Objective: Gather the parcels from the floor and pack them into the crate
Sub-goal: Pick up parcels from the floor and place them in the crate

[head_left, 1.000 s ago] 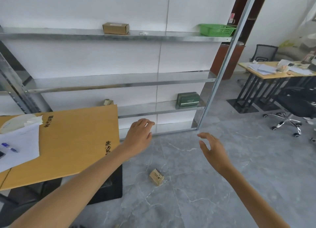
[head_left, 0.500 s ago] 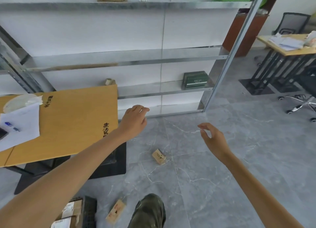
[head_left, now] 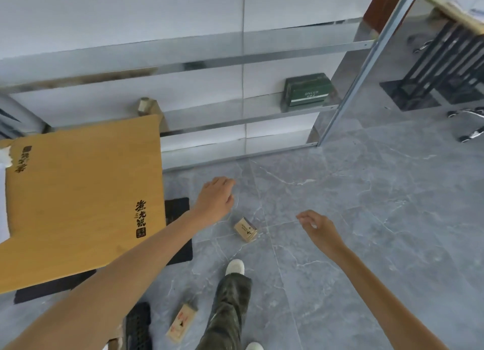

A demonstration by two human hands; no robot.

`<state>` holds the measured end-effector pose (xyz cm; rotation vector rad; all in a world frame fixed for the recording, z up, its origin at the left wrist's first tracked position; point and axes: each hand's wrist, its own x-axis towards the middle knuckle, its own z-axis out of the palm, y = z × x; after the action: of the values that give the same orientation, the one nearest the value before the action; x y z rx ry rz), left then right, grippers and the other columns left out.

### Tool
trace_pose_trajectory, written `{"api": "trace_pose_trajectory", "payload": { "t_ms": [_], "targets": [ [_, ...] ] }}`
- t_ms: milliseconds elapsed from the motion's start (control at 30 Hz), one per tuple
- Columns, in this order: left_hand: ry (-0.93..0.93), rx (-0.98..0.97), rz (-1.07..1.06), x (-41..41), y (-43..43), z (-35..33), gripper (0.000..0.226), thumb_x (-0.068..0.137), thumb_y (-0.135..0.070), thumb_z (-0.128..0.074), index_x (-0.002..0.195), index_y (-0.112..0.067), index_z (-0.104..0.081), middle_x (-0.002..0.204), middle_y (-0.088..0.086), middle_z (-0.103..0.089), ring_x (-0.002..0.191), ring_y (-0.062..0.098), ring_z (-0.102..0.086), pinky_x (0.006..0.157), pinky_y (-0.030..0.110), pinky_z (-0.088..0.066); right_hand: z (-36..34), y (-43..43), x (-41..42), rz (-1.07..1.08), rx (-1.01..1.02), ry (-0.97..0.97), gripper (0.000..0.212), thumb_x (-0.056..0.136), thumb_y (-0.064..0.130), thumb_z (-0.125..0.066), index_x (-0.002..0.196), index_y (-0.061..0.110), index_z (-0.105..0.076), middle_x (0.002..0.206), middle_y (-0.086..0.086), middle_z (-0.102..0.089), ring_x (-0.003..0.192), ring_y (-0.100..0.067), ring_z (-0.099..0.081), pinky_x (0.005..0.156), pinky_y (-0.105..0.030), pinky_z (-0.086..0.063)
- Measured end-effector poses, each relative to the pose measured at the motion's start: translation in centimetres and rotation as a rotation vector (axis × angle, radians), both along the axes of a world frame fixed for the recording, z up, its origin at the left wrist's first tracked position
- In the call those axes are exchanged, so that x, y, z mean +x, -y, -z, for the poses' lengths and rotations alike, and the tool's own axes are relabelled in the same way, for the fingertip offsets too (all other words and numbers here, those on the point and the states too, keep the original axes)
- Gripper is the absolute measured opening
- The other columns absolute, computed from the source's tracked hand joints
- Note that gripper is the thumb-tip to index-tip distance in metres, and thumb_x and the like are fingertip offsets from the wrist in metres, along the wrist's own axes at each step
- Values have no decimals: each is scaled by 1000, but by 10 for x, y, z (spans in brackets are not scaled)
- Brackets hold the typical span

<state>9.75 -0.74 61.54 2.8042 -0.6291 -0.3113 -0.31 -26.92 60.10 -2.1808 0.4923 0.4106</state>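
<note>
A small tan parcel [head_left: 245, 229] lies on the grey floor between my two hands. A second, longer tan parcel [head_left: 182, 322] lies nearer me, beside my leg. The black mesh crate [head_left: 138, 326] shows only a corner at the bottom edge, left of that parcel. My left hand [head_left: 216, 199] hovers above and left of the small parcel, fingers loosely curled, holding nothing. My right hand [head_left: 318, 227] hangs to the right of the parcel, fingers apart and empty.
A wooden tabletop [head_left: 81, 195] with black lettering stands at left over a black mat [head_left: 178, 229]. A metal shelf rack [head_left: 235, 119] along the wall holds a green box [head_left: 307, 91] and a small box [head_left: 146, 105]. My leg [head_left: 230, 305] steps forward. Desk and chair legs stand at far right.
The view has tilted down and moved closer to the floor. My leg has stepped forward, both hands have lowered toward the small parcel, and the second parcel and crate corner came into view.
</note>
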Motion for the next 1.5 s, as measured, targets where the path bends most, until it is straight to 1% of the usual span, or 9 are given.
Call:
{"api": "trace_pose_trajectory", "payload": {
  "t_ms": [167,333,667,800,900,1067,1200,1333,1500],
  "targets": [
    [-142,16,8,72,9,78,40,97,-21,-44,137,-13,-42,135,6,-50,126,22,-43,103,35,-36,76,-15,61,52,34,-192,23,94,13,-48,110,11,-65,112,-5,-67,104,-21,-61,84,-26,-43],
    [-266,22,-90,127,19,200,38,97,-21,-43,135,-14,-43,129,7,-52,120,24,-46,96,37,-41,190,-16,112,117,93,-341,26,94,12,-45,110,13,-65,110,-3,-65,89,-16,-58,65,-18,-44],
    [-664,-28,-306,161,43,610,54,97,-12,-40,149,-11,-24,147,15,-37,133,29,-38,107,38,-34,582,-14,168,334,402,-728,32,97,10,-43,121,-7,-54,117,-29,-56,114,-41,-53,97,-46,-42],
    [-836,-56,-297,147,51,727,69,93,-6,-45,151,-9,-8,154,13,-21,139,28,-29,110,37,-31,696,-30,173,421,708,-803,42,98,22,-48,138,9,-39,137,-9,-43,129,-26,-42,106,-39,-33],
    [-854,-156,-465,143,57,765,61,86,-1,-51,142,-4,-27,138,15,-40,121,29,-46,97,38,-43,736,-40,177,405,821,-813,35,101,22,-42,135,17,-38,140,-5,-44,132,-22,-40,110,-45,-30],
    [-883,-232,-474,151,63,717,32,81,-4,-57,112,-13,-54,96,-4,-57,97,21,-59,73,29,-47,689,-23,171,440,814,-689,27,100,21,-42,127,21,-42,130,-5,-51,119,-22,-47,111,-53,-29],
    [-837,-341,-463,152,74,598,30,88,-7,-55,116,-19,-57,103,-5,-57,92,12,-56,78,25,-46,567,-3,173,515,717,-564,38,101,35,-39,136,22,-43,132,-3,-52,124,-22,-47,110,-50,-32],
    [-784,-471,-508,146,88,443,36,94,3,-42,122,-11,-58,106,0,-60,88,5,-58,67,5,-45,418,15,178,548,607,-361,36,101,25,-41,136,22,-46,131,-3,-54,122,-19,-48,108,-40,-34],
    [-583,-626,-540,161,107,232,21,98,-6,-42,91,-15,-59,83,3,-67,83,21,-69,76,27,-51,209,32,203,482,490,49,39,97,17,-49,137,16,-48,131,-1,-57,122,-15,-52,104,-33,-42]
  ]
}}
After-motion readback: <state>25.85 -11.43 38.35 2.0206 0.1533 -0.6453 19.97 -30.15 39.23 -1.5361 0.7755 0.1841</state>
